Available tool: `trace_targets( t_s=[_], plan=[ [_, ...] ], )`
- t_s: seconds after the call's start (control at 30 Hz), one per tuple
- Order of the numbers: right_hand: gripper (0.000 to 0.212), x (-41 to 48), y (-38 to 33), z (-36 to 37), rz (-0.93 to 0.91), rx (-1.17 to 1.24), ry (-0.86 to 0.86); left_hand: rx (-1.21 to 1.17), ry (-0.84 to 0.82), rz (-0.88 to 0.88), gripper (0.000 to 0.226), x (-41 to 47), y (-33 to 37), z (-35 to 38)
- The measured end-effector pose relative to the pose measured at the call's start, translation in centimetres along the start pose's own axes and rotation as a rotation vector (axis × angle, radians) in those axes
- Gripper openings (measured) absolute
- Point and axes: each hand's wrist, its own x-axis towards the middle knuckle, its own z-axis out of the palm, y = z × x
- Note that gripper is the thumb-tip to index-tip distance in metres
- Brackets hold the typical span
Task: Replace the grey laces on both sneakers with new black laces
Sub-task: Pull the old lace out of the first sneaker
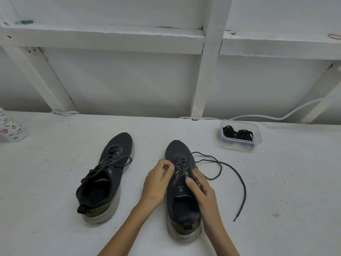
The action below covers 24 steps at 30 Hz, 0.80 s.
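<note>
While I watch through the head camera, the left hand has its fingers curled tight, and thumb and fingertips pinch the grey lace at the left row of eyelets on the right sneaker. The right hand grips the same shoe from the other side: its thumb lies across the tongue and its fingers curl round the right edge of the upper, just where the lace comes out. I cannot tell whether those fingers also pinch the lace. This sneaker stands upright on its sole, toe pointing away from me, and the lower crossings are in the eyelets. One free end of the lace loops out to the right across the white table and trails back toward me, its tip lying well clear of the shoe. To the left, apart from the hands, the left sneaker stands with its toe turned a little to the right, its own grey lace threaded but slack. Farther back on the right, a clear plastic container sits near the wall with the black laces bundled inside it. A white cable runs behind the container, and a patterned cup shows at the far left edge.
</note>
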Motion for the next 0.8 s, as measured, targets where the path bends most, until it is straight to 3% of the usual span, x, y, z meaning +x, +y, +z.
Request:
trace_targets(
  t_s=[0.07,0.17,0.3,0.47,0.63,0.8],
  plan=[
    [0.067,0.0,0.1,0.1,0.003,0.003,0.011,-0.155,-0.008,-0.076,0.018,-0.5,-0.5,-0.4],
    [0.067,0.0,0.1,0.2,0.003,0.007,0.025,-0.192,-0.029,-0.098,0.037,-1.3,-1.2,-0.5],
    [0.062,0.1,0.2,0.0,0.007,0.008,0.023,-0.143,-0.004,-0.003,0.012,-1.2,-0.7,-0.2],
    [0.061,-0.1,0.3,0.0,0.004,-0.018,-0.003,-0.148,0.140,-0.048,0.010,0.9,-0.2,-1.2],
    [0.059,0.0,0.5,0.2,0.004,0.019,0.038,-0.226,-0.034,-0.106,0.026,0.2,0.4,-1.1],
    [0.055,0.2,0.4,0.4,-0.009,0.003,0.061,-0.158,-0.071,-0.023,0.010,-0.5,0.0,-0.7]
  ],
)
